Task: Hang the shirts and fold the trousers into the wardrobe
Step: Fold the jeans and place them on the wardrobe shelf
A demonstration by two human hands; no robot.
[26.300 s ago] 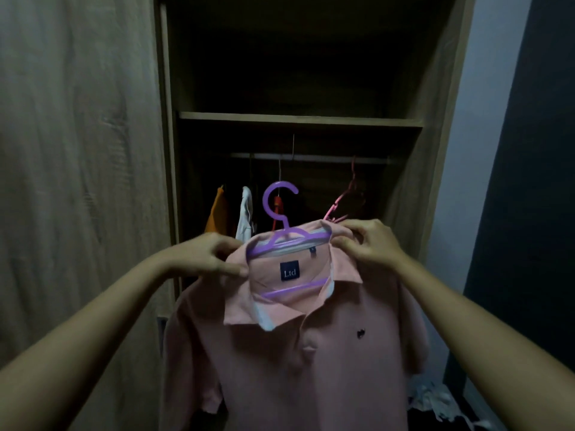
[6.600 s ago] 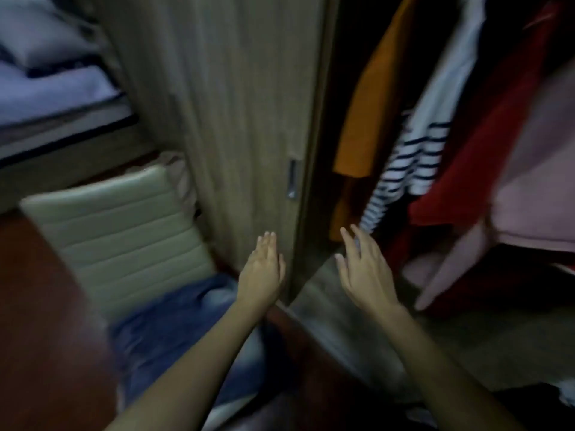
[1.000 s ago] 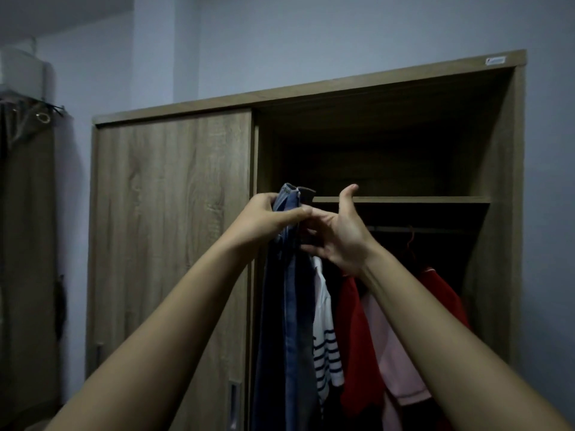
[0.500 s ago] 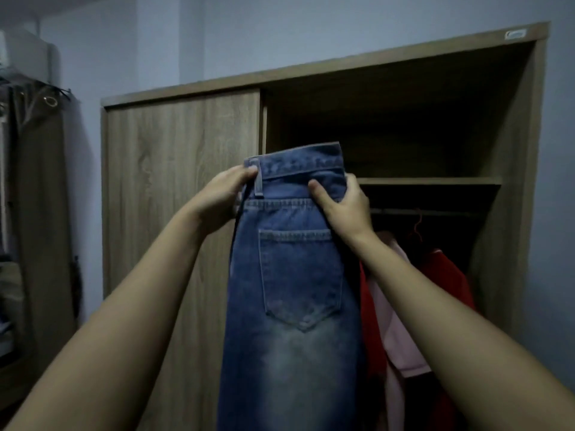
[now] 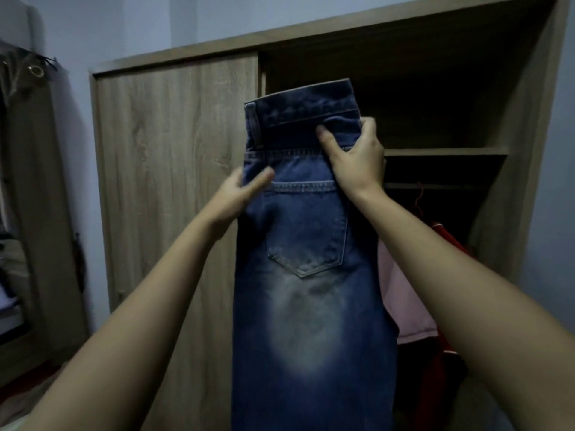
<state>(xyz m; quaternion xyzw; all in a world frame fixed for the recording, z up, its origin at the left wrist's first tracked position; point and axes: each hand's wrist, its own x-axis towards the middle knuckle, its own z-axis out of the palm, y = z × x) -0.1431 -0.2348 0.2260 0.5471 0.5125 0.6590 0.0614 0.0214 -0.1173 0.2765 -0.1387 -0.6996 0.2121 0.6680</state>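
Head view: I look along two bare forearms, both raised in front of the wardrobe (image 5: pixel 525 135).
Left hand (image 5: pixel 241 194): it pinches the left edge of the jeans (image 5: pixel 308 275) just below the waistband. The thumb lies across the front of the denim and the fingers are hidden behind it.
Right hand (image 5: pixel 357 160): it grips the right edge higher up, at the waistband. The thumb presses on the front and the fingers curl round the side.
Jeans: blue denim, folded lengthwise, waistband up and tilted a little. One back pocket faces me, with a faded patch below it. The legs hang straight down and run out of the bottom of the picture.
Jeans position: held up in the air between the hands, in front of the wardrobe rather than inside it. They cover the join between the door and the open bay.
Sliding door (image 5: pixel 174 166): pale wood grain, closed over the left half.
Open bay: dark inside. A shelf (image 5: pixel 445 150) runs across at the height of the right hand, with a rail (image 5: pixel 435 185) just beneath it.
On the rail: I make out a red hanger hook (image 5: pixel 418 197), a pink shirt (image 5: pixel 401 303) just beside the jeans, and a red garment (image 5: pixel 448 241) to its right.
Far left: a curtain (image 5: pixel 28 169) with a metal eyelet, against a pale wall.
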